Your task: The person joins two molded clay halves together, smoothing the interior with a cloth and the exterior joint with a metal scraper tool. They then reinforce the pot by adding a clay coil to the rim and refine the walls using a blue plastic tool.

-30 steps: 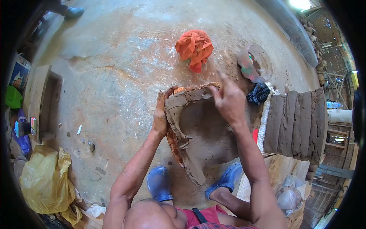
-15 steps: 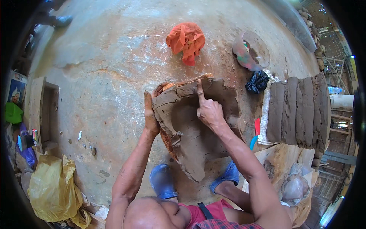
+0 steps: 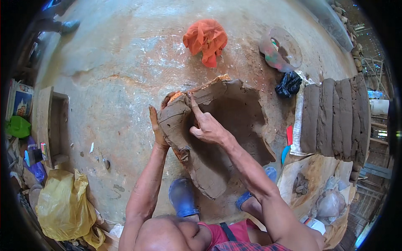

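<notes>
1. Folding the clay slab on the floor, your left hand cups its raised edge; your right hand presses, fingers open.
2. It looks heavy, soft, tearable: support it underneath.

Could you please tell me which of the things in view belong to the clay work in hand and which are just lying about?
In use:
left hand
right hand
clay slab form
row of clay rolls

Lying about:
orange cloth
black bag
yellow plastic bag
clear plastic bowl
</notes>
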